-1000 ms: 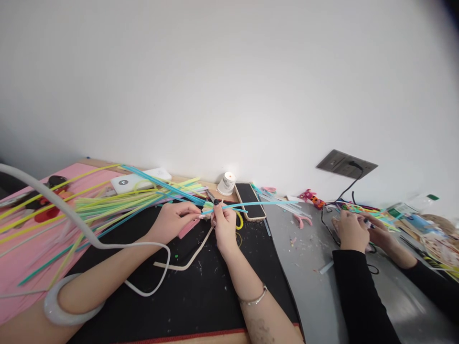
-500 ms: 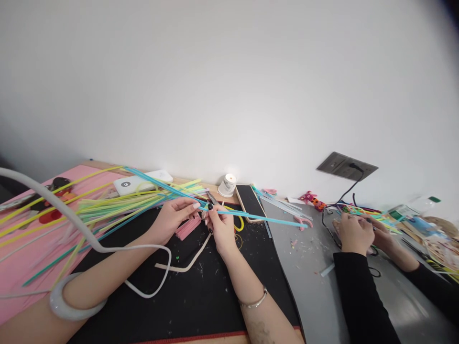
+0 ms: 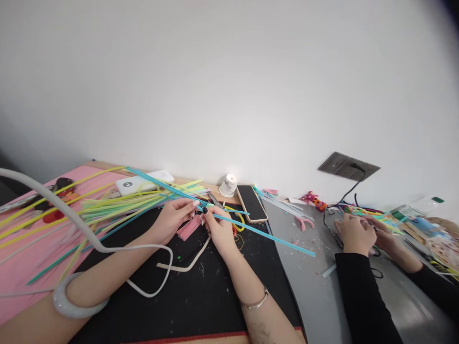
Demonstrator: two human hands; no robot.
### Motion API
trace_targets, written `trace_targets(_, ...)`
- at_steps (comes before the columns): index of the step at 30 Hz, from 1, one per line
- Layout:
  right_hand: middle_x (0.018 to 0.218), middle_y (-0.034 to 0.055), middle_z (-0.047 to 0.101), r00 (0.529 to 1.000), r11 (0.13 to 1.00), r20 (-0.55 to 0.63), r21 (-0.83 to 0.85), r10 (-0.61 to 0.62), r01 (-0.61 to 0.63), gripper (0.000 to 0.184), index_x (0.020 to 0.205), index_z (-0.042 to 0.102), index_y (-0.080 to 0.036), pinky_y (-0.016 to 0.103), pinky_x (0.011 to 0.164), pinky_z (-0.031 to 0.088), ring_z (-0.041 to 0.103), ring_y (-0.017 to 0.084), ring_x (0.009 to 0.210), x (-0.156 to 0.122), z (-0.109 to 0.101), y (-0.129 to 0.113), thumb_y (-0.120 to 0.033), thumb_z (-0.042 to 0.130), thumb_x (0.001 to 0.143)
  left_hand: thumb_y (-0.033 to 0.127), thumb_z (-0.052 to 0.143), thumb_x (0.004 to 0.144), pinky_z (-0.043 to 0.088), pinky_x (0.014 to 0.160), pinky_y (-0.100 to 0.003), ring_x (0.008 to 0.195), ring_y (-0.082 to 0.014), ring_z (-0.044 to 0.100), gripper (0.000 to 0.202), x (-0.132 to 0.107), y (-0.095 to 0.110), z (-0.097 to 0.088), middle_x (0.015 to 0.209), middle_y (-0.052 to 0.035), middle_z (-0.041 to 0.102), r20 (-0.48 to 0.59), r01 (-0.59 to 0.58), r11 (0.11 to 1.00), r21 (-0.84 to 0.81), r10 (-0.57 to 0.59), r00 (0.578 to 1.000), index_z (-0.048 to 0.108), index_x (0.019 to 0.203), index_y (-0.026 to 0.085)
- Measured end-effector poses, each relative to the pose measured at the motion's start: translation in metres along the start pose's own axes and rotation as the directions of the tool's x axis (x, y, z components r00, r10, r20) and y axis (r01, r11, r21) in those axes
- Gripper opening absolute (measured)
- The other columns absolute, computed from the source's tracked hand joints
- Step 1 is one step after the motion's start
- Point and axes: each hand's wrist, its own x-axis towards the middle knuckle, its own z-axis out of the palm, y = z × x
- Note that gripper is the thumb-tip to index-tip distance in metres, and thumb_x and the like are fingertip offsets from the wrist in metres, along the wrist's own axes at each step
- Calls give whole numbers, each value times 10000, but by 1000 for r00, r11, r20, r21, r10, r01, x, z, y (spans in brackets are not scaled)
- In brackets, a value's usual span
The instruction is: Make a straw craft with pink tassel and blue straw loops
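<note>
Long blue pipe cleaners (image 3: 267, 235) run across both hands, from the far left to over the grey surface. My left hand (image 3: 172, 222) pinches them with thumb and forefinger. Close beside it, my right hand (image 3: 219, 228) is closed on the same pipe cleaners, its thumb on top. The exact point where they cross is partly hidden by the fingers. Below the hands lies a bundle of short pink pipe cleaners (image 3: 190, 227). A beige strip (image 3: 190, 264) is bent on the black mat (image 3: 215, 306).
Left lie several yellow and green pipe cleaners (image 3: 118, 208) and a white device (image 3: 143, 182). A white cable (image 3: 118, 248) loops across my left forearm. Behind stand a candle cup (image 3: 228, 185) and a phone (image 3: 252, 203). Pink-handled pliers (image 3: 304, 223) and another person's hands (image 3: 358, 234) are to the right.
The right end of a blue pipe cleaner has swung down toward me, apart from a shorter blue end above it. My right hand has turned slightly; my left hand stays nearly still.
</note>
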Motion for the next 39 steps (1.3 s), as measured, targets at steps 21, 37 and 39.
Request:
trace_targets(21,495,46,527,950,897,-18,-335,-311,287,426,500,517,-252,317,484,338,496,160,490,6,-10,15,-333,463,915,200,542,856,390,588,-223,519,-105,487,290,-5,13,-2,504,46,491,516,-477,578,662,110,849,531,567,177)
trace_targets(37,519,-21,465,996,990,-72,120,-60,69,394,587,570,-167,238,457,264,361,97,456,9,-3,14,-427,516,877,232,661,731,509,629,-267,671,-163,645,82,-1,2,-1,750,-35,708,95,-236,854,464,216,972,661,769,159)
trace_targets(39,536,-19,480,1000,973,-26,229,-9,15,389,620,598,-156,232,432,222,327,80,434,9,0,15,-467,562,850,245,711,682,529,657,-283,698,-177,663,133,0,3,-1,756,-35,721,32,-189,908,374,191,981,669,775,159)
